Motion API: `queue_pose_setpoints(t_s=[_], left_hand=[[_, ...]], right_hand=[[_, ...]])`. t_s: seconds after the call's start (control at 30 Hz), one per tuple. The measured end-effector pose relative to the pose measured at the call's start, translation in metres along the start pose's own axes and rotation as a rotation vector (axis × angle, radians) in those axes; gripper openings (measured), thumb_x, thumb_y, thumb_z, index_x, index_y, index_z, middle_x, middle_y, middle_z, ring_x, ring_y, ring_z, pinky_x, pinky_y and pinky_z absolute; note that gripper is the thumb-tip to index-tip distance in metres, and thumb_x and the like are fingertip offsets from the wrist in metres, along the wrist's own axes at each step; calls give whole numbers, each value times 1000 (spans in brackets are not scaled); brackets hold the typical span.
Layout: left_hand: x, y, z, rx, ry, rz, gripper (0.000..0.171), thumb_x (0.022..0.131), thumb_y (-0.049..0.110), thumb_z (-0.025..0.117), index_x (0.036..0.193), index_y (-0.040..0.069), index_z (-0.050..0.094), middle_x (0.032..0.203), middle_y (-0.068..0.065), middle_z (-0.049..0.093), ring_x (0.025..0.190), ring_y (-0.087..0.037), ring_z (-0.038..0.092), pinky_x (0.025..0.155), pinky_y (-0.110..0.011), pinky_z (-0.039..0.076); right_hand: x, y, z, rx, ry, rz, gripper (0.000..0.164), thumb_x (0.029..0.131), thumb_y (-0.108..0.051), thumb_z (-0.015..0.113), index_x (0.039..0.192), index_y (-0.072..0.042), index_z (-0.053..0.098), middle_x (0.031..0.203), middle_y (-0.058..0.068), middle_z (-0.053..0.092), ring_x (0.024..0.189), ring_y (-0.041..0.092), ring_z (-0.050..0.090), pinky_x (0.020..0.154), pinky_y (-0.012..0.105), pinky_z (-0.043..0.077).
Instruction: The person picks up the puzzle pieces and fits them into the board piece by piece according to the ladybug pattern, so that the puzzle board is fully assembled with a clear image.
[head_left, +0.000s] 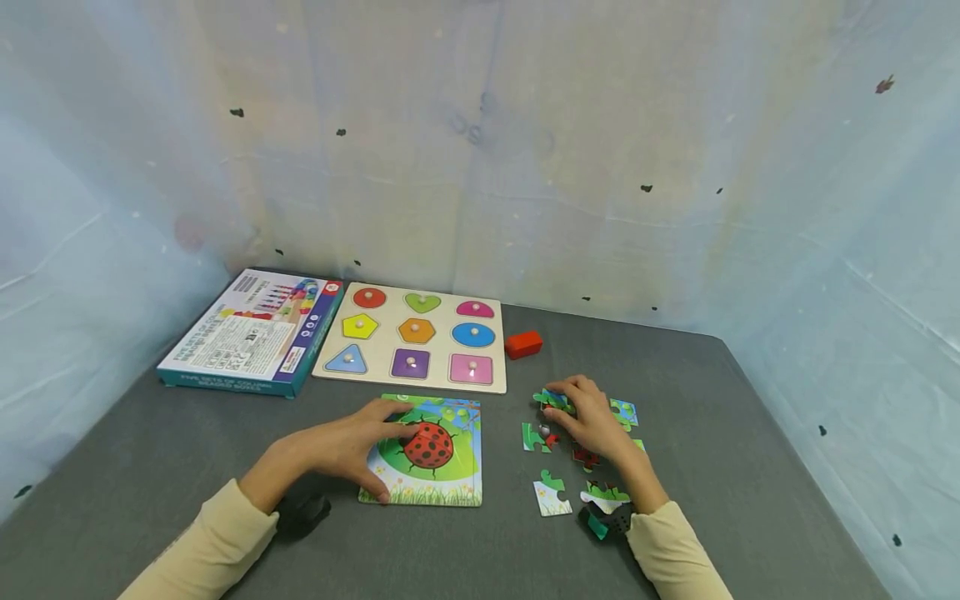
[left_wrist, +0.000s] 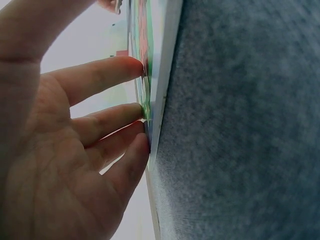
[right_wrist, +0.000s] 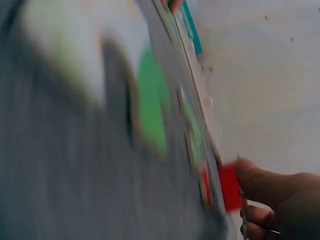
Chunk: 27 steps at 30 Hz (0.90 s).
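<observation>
A square ladybug puzzle board [head_left: 461,454] lies flat on the grey table. My left hand [head_left: 341,446] rests on its left side, fingertips on the picture and thumb near the lower left corner. In the left wrist view, the fingers [left_wrist: 107,75] reach fairly straight to the board's face. To the right, my right hand [head_left: 592,417] pinches a green and blue jigsaw piece [head_left: 553,400] between thumb and fingers; its thin edge [right_wrist: 243,215] shows in the right wrist view. Around and under this hand lie several loose pieces, including a green-and-white one [head_left: 551,497].
A red block [head_left: 523,345] lies beyond the right hand. Behind the ladybug board is a wooden shape board [head_left: 382,358] with knobbed pieces. A flat toy box [head_left: 232,342] lies at the back left. Pale sheeting [head_left: 480,167] hangs behind the table.
</observation>
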<state>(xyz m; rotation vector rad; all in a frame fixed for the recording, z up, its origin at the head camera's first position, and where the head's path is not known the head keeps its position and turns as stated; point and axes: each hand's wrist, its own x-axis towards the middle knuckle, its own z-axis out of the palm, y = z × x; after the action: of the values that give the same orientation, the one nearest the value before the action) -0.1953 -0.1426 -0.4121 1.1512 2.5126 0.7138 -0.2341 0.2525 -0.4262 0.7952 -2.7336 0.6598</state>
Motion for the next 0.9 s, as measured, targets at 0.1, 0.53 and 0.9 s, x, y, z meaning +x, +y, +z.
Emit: queue_pose_setpoints(t_s=[0.1,0.53,0.9], left_hand=[[1,-1,1,3,1,3,90,66,53,77,139,11,46,148,-16,23,133,-33,23,98,-53,35],[2,0,-1,19,-1,4,89,66,53,78,137,9,47,147,-16,24,133,-34,22,99,-54,34],[1,1,0,11,-8,-15,89,66,52,78,138,9,47,147,-15,24,133,-33,22,100,-53,34]], right_hand=[[8,-16,2,6,7,-54,38,85,-23,69,118,-6,62,105,9,54,91,20,46,73,37,30],[45,-88,26,58,103,-234,41,82,-20,72,120,-6,60,103,9,54,87,18,44,72,35,27],[60,-123,58,46,19,-256,36,86,-27,67,118,-12,62,103,5,55,93,17,48,76,37,35]])
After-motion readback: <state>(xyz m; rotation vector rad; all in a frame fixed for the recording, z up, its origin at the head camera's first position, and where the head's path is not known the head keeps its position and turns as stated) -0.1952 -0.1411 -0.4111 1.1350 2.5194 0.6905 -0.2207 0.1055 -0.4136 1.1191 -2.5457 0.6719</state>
